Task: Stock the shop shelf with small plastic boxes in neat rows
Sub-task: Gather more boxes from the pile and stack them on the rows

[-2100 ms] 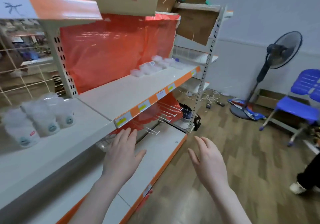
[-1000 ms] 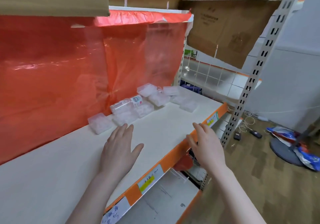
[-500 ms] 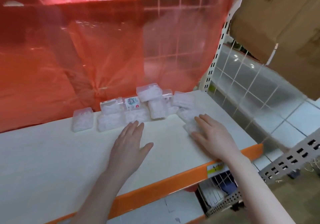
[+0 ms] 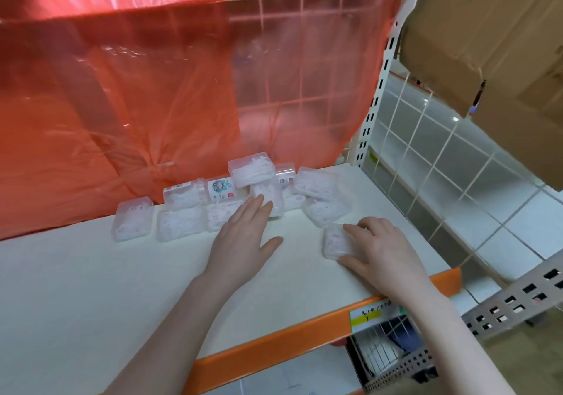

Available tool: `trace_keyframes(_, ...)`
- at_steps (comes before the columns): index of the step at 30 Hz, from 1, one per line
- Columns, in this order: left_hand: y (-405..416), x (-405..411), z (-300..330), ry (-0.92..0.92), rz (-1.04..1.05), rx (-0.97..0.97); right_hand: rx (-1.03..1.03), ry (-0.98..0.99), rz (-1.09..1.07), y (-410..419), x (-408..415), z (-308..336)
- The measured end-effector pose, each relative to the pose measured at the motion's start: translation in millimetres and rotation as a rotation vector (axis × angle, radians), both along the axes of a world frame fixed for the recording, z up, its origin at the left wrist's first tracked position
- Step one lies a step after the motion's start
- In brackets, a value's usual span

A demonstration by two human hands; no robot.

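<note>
A person's two bare forearms reach forward over a white shop shelf [image 4: 91,288] with an orange front edge strip [image 4: 304,333].

The left hand [image 4: 240,239] lies palm down in the middle of the shelf, fingers straight and close together, thumb spread out to the side. Its fingertips [image 4: 259,204] touch the front of a loose cluster of small clear plastic boxes [image 4: 195,208] that sits along the back of the shelf. It holds nothing.

The right hand [image 4: 380,248] is near the shelf's right front corner. Its fingers curl over the top of one single clear box [image 4: 335,240], with the thumb against the box's near side, so the hand grips it as it rests on the shelf. This box sits apart from the cluster, in front of it and to the right.

The cluster is untidy: some boxes lie flat side by side, one lies tilted on top of the others [image 4: 251,170], and one shows a printed label [image 4: 221,188]. The boxes seem to hold small white items, too blurred to name.

A translucent red plastic sheet [image 4: 152,89] hangs behind the shelf. A white slotted upright post [image 4: 377,89] stands at the right rear corner, with a wire grid panel [image 4: 426,156] beside it. Brown cardboard boxes [image 4: 487,44] fill the upper right. A yellow price tag [image 4: 365,315] sits on the orange strip, and a wire basket [image 4: 393,361] hangs below it.
</note>
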State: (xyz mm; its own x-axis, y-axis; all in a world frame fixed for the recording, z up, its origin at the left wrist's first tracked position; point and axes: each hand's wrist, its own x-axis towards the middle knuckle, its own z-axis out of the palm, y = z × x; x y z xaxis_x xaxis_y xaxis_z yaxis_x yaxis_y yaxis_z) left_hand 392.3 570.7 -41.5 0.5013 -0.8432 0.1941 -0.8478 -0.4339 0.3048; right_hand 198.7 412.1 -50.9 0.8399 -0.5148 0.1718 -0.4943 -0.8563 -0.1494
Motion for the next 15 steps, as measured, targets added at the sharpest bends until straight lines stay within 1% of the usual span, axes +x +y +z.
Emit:
trace_keyframes(8, -39, 26, -9, -0.074, -0.021, 0.027, 0.060, -0.037, -0.046, 5, 4, -3)
trace_keyframes(15, -37, 25, -20, -0.090, -0.002, -0.113, 0.065, -0.065, -0.071, 8, 5, -6)
